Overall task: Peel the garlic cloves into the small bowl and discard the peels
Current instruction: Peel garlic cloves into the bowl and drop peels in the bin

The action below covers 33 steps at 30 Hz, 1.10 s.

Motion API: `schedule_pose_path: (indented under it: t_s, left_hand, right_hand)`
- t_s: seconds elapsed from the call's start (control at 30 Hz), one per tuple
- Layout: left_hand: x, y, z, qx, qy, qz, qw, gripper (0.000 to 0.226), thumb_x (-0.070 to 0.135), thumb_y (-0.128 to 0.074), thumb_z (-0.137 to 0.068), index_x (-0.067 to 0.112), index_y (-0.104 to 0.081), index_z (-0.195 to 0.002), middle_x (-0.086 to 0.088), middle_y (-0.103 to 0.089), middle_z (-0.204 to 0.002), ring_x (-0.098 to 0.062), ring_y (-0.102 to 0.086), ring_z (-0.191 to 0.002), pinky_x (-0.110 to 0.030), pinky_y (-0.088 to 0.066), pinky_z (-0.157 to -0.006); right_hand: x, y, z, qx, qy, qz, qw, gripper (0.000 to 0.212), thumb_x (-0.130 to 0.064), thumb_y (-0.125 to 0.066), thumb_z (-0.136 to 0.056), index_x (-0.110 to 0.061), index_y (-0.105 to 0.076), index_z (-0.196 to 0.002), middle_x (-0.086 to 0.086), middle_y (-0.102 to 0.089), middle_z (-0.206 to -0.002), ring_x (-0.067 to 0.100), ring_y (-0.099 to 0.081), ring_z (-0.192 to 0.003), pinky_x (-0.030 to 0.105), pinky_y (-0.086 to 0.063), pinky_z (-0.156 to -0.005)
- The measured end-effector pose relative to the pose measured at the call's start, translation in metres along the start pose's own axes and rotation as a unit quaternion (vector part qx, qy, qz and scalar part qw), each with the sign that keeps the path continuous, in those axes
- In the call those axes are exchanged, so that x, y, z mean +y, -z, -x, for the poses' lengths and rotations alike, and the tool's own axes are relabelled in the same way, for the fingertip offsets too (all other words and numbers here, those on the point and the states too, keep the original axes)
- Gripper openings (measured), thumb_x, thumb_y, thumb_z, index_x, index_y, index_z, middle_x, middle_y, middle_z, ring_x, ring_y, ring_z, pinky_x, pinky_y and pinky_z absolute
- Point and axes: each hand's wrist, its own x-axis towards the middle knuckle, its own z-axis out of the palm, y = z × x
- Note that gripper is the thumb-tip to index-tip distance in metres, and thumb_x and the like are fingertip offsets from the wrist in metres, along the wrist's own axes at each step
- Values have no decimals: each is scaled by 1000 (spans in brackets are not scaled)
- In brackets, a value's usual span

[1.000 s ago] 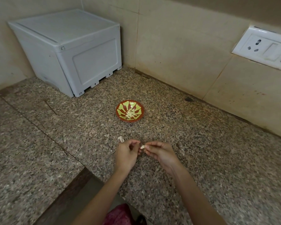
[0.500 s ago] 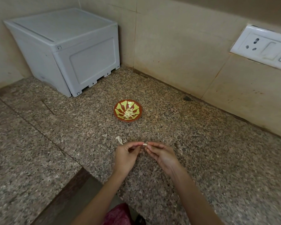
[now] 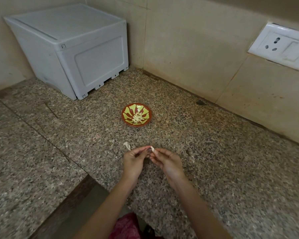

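Observation:
A small red bowl [image 3: 146, 109] with a green petal pattern sits on the granite counter and holds several pale peeled garlic cloves [image 3: 137, 117]. Below it, my left hand [image 3: 134, 161] and my right hand [image 3: 167, 162] meet fingertip to fingertip over the counter. Both pinch one small pale garlic clove [image 3: 152, 149] between thumbs and forefingers. A scrap of garlic peel [image 3: 127, 145] lies on the counter just left of my left hand.
A grey plastic box [image 3: 72, 52] stands in the back left corner against the tiled wall. A white socket plate [image 3: 281, 46] is on the wall at the right. The counter's front edge steps inward near my left forearm [image 3: 86, 185].
Both hands have stayed together on the clove, shifting slightly as the fingers work at it. The view has drifted a little.

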Motion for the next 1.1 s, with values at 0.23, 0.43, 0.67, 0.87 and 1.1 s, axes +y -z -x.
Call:
schedule_pose_path:
  t_s: [0.23,0.43,0.67,0.87,1.1]
  left_hand:
    - [-2,-1,0,19,-48,-41,998,20,-1,-62,-88,11,-74,-100,1,-75,-95,-10,-70,-89,-23,-55,-83]
    - [-8,3,0,29,-172,-142,974,17,1,-68,-85,12,-76,-95,3,-73,-90,-9,-69,-84,-24,-55,-77]
    - [-12,4,-1,29,-210,-213,954,19,2,-68,-85,16,-75,-97,6,-71,-93,-4,-66,-84,-18,-53,-77]
    - [-8,5,-2,22,-114,-137,984,22,4,-66,-87,25,-73,-89,10,-74,-83,-6,-69,-78,-17,-53,-74]
    - [-5,10,-2,19,-148,-206,967,10,12,-63,-91,13,-73,-90,6,-70,-72,-7,-65,-62,-26,-54,-59]
  right_hand:
    - [7,-2,-2,28,179,252,951,12,-8,-67,-91,-20,-70,-93,-2,-75,-88,11,-72,-82,25,-58,-76]
    - [5,-5,-2,39,160,237,957,13,-4,-70,-88,-11,-73,-99,3,-76,-89,11,-73,-78,22,-58,-73]
    - [4,-7,-5,48,80,130,987,9,0,-69,-87,-3,-73,-95,11,-76,-85,23,-75,-81,27,-60,-74]
    - [1,-3,-4,28,30,57,998,14,0,-66,-89,-4,-72,-100,12,-76,-93,22,-73,-86,30,-59,-80]
    - [-2,-2,-10,33,57,176,982,12,-9,-70,-89,-6,-73,-100,8,-76,-87,22,-74,-83,35,-60,-81]
